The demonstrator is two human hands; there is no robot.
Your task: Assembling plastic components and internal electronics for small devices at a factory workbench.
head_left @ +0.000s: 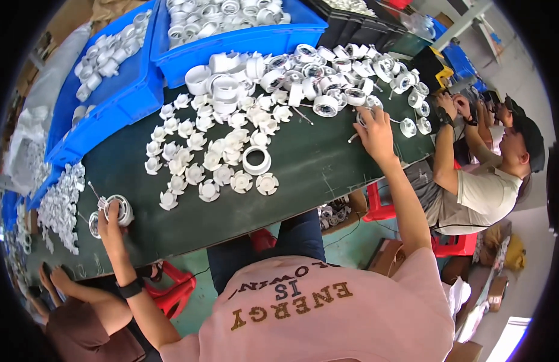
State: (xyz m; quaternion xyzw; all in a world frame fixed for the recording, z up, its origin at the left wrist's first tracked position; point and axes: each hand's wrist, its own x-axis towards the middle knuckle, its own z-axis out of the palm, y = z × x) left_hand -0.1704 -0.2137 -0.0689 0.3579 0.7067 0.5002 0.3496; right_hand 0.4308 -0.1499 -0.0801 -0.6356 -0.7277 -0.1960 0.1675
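At the left of the dark green table my left hand (113, 228) is closed with its fingers on a white ring-shaped housing (127, 211). A second round white part (93, 225) with a thin lead lies just left of those fingers. My right hand (377, 137) reaches to the right edge of a heap of round white wired units (325, 106). Its fingers are closed around one white round unit (361, 118), partly hidden by them. Between the hands lie many white petal-shaped pieces (208, 190), with one white ring (256, 160) among them.
Blue bins (243, 43) of white rings stand along the far side, beside a black crate (358, 27). A pile of small white pieces (61, 208) covers the table's left end. Co-workers sit on both sides; one in a cap and light shirt (487, 199) works at the right.
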